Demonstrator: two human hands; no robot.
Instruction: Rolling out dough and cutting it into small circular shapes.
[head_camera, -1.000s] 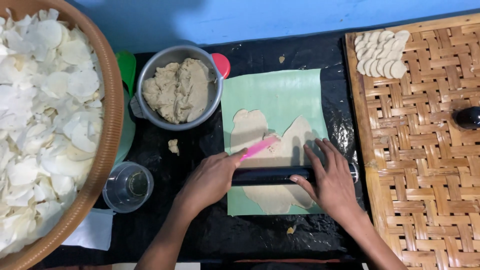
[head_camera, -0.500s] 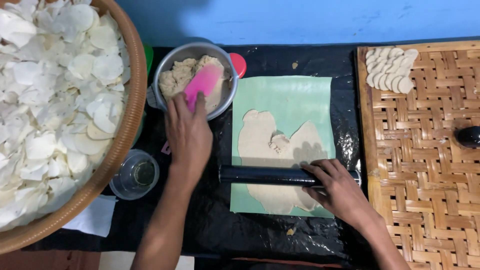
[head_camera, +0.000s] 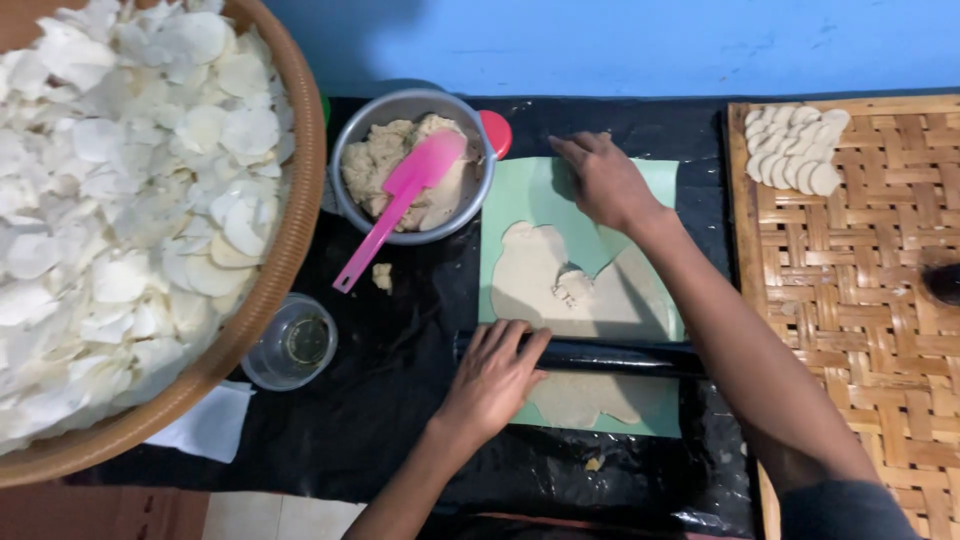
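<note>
The left hand (head_camera: 492, 378) lies flat on the left end of a black roller (head_camera: 590, 355), fingers (head_camera: 510, 340) stretched out over it rather than curled round it. The roller lies crosswise on a green sheet (head_camera: 640, 185) on the black-covered surface (head_camera: 400, 400). The right hand (head_camera: 600, 180) rests palm down on the far part of the sheet, fingers spread and holding nothing, seemingly pinning the sheet in place.

The dough (head_camera: 560, 285) on the sheet is already rolled into a thin, ragged patch that runs from just below the right hand, under the roller, and out on the near side. Its edges are uneven and a small lump sits near the middle, so the rolling looks partly done; how even the thickness is cannot be judged from this height.

A metal bowl (head_camera: 345, 205) just left of the sheet holds plenty of unrolled dough, with a pink spatula (head_camera: 395, 205) resting in it, handle over the rim. A short row of cut discs (head_camera: 795, 150) lies on the far corner of a woven tray (head_camera: 850, 320) at the right, most of which is bare. A big basket (head_camera: 290, 250) at the left is heaped with white chips (head_camera: 120, 180), and a glass (head_camera: 292, 342) stands beside it.
</note>
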